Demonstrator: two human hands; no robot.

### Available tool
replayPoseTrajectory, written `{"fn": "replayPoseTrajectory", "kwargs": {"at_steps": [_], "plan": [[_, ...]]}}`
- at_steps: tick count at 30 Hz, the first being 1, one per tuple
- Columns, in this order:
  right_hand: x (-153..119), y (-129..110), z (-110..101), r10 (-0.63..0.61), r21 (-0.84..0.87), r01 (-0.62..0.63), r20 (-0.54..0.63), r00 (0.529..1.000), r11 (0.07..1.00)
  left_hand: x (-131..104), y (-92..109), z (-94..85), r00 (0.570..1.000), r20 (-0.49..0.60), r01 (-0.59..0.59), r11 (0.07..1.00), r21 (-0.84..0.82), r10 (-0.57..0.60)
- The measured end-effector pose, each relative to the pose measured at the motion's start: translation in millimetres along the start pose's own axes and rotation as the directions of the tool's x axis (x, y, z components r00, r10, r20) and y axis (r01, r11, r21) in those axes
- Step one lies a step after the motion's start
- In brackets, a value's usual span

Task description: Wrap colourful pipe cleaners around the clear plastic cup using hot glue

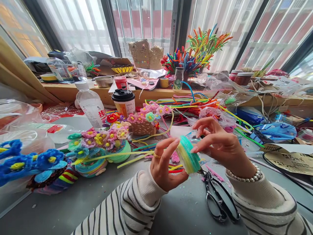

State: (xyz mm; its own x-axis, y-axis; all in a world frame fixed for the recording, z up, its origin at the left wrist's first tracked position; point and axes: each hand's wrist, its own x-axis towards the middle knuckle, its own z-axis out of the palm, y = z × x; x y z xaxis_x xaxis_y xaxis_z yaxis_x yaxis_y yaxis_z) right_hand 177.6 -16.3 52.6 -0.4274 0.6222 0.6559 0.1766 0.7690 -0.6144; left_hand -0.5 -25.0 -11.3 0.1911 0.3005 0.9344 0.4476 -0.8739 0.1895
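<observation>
A small round piece wound from turquoise and yellow fuzzy stems point(188, 155) is tilted above the grey table. My left hand point(166, 163) grips it between the fingers on top and the thumb below. At its right side, my right hand point(217, 143) has its fingers apart, the index fingertip touching or very near the turquoise edge; nothing shows between its fingers. Black-handled scissors point(220, 199) lie below my right hand, their tips partly hidden under the round piece. Pink scraps point(215, 173) lie beside the scissors.
Fuzzy flower pots point(90, 163) stand at the left, near a plastic bottle point(90, 104) and a lidded cup point(124, 102). Behind my hands are a flower basket point(143, 127) and loose coloured stems point(171, 103). A black cable point(276, 169) runs along the right.
</observation>
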Motion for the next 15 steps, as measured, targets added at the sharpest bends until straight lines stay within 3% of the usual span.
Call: {"fn": "replayPoseTrajectory", "kwargs": {"at_steps": [9,15], "plan": [[0.3,-0.3,1.0,-0.003,-0.017,0.003,0.024,1.0,1.0,-2.0,-0.7,-1.9,0.995,0.097,-0.02,0.999,0.04,0.016],[0.9,-0.1,-2.0,-0.017,-0.041,0.019,0.053,0.998,0.999,-3.7,-0.5,-0.8,0.997,0.081,-0.024,0.998,0.065,0.019]]}}
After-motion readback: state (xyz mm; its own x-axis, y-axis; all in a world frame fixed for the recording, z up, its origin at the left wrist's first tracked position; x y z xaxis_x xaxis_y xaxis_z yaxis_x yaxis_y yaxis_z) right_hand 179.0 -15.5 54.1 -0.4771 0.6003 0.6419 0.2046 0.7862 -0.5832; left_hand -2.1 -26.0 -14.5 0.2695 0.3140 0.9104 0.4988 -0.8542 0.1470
